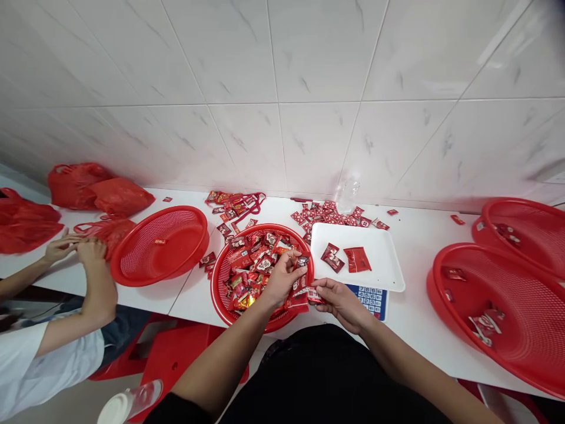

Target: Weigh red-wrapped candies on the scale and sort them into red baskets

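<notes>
My left hand (285,278) is closed on red packets (301,284) over the right rim of a red basket. My right hand (338,300) pinches a small red packet (314,294) against those in my left hand. The red basket (217,297) below is full of red and dark wrapped packets. Just to the right, a white tray (386,259) on a scale (375,301) holds a few dark red packets (333,258) and a flat red one (357,259).
Loose small packets (326,213) and a clear bag (348,194) lie by the wall. Another red basket (161,259) stands left, near a co-worker's hands (82,247) and red bags (119,197). Two red baskets (521,306) are at right; a lidded cup (128,405) is lower left.
</notes>
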